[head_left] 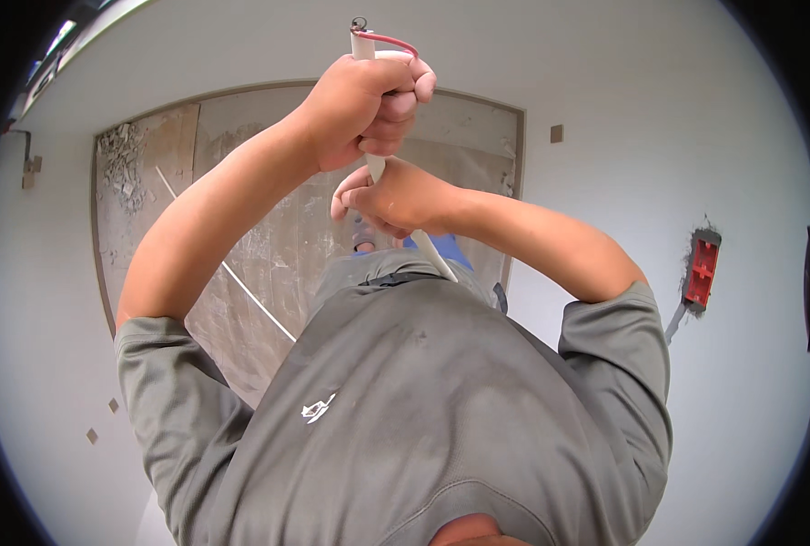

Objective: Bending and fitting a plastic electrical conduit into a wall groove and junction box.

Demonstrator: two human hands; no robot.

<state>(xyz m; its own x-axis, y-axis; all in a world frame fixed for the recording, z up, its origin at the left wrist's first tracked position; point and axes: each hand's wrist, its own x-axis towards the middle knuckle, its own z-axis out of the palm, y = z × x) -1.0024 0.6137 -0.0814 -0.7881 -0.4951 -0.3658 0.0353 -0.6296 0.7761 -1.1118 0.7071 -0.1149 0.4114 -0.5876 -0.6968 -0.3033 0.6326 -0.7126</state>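
A slim white plastic pipe (434, 255) runs from the top centre down toward my waist, where my shirt hides its lower end. My left hand (369, 107) grips the pipe near its upper end, fingers closed around it. A dark wire loop (359, 25) and a red cord (389, 40) stick out of the pipe's mouth; the cord trails over my left fingers. Just below, my right hand (403, 197) is curled round the same pipe, wrist bent. Between my two hands a short stretch of the pipe looks tilted.
Another thin white pipe (258, 300) lies on the dusty brown floor (268, 164) to my left. Broken rubble (123, 164) is heaped in the far left corner. A red electrical box (702, 270) is set in the right white wall (596, 218).
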